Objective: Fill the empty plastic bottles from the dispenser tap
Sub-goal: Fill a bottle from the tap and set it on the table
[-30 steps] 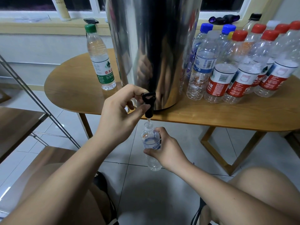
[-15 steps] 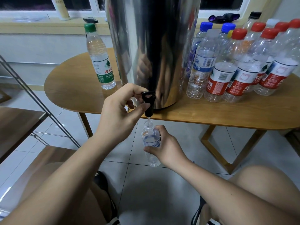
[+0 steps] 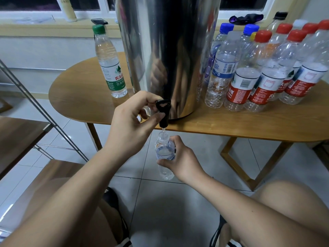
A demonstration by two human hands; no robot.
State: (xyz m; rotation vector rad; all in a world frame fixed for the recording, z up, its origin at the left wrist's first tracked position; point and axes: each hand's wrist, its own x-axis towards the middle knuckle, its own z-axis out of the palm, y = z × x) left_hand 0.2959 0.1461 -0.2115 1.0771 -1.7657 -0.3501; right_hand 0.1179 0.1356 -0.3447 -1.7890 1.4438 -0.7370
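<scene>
Tap lever [image 3: 162, 104] was pinched by left hand [image 3: 130, 122]; bottle [image 3: 164, 152] gripped by right hand [image 3: 183, 157] just under spout [image 3: 163, 123]. Mouth was best held centred, flow stopped before brim.

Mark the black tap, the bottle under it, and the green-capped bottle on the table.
black tap [image 3: 164, 120]: head view, on its spout body.
bottle under the tap [image 3: 163, 148]: head view, on its clear shoulder above the label.
green-capped bottle [image 3: 114, 77]: head view, on its label.

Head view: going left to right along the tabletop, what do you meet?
Green-capped bottle → steel dispenser → blue-capped bottles → red-capped bottles.
</scene>
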